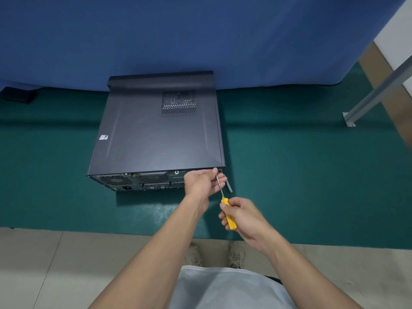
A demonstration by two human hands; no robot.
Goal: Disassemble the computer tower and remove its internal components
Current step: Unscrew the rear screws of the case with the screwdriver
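A dark grey computer tower [153, 134] lies on its side on the green table [301, 175], its closed side panel facing up and its rear ports toward me. My right hand [243, 217] grips the yellow handle of a screwdriver [229, 216]. The metal shaft runs up to the tower's rear right corner. My left hand [202, 181] pinches the shaft near its tip, against the rear panel. A vent grid [178, 103] sits in the top panel.
A blue cloth wall [200, 36] stands right behind the tower. A black object [17, 95] lies at the far left of the table. A metal post with a foot plate [356, 114] slants at the right. Tiled floor and my shoes show below the table edge.
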